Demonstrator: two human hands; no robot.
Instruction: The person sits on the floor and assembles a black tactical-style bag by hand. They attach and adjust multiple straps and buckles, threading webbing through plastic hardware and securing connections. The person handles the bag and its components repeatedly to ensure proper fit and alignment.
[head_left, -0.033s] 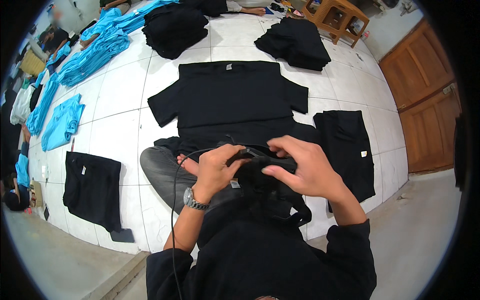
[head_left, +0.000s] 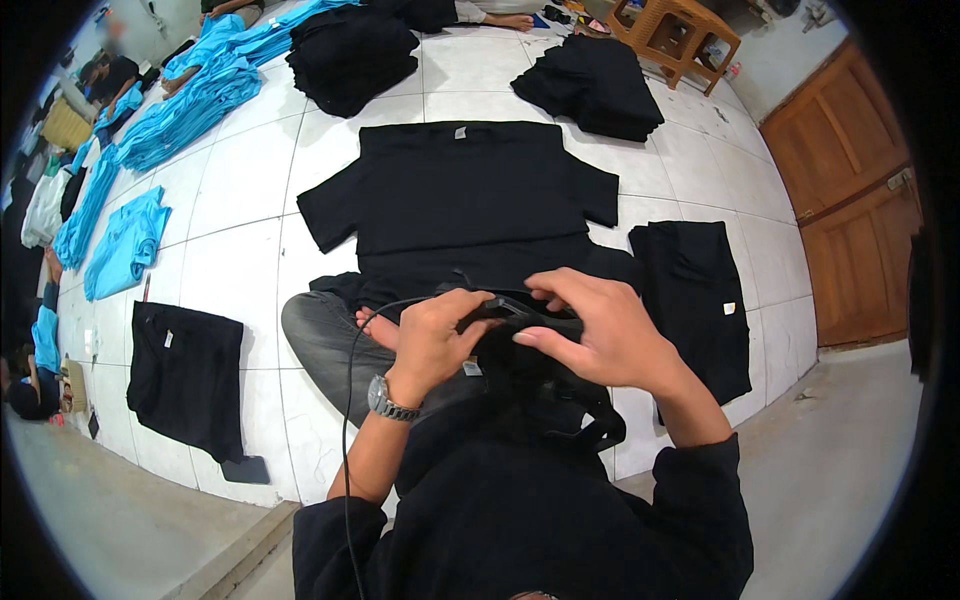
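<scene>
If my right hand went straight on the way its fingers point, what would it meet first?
Your right hand would probably meet the dark strap-like piece held in your left hand, though depth there is unclear.

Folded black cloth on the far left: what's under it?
A dark flat slab shows at the cloth's lower corner, perhaps tucked partly beneath. White tiles surround it. Anything else underneath is covered.

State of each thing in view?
Black short-sleeved cloth shirt: spread flat.
Left black cloth garment: folded flat.
Right black cloth garment: folded flat.
Far black cloth piles: stacked.
Light-blue cloth garments: piled.
Dark rectangular slab: lying flat.
Brown wooden door: shut.
Left hand: pinching black strap.
Right hand: thumb and fingertips apart.
</scene>
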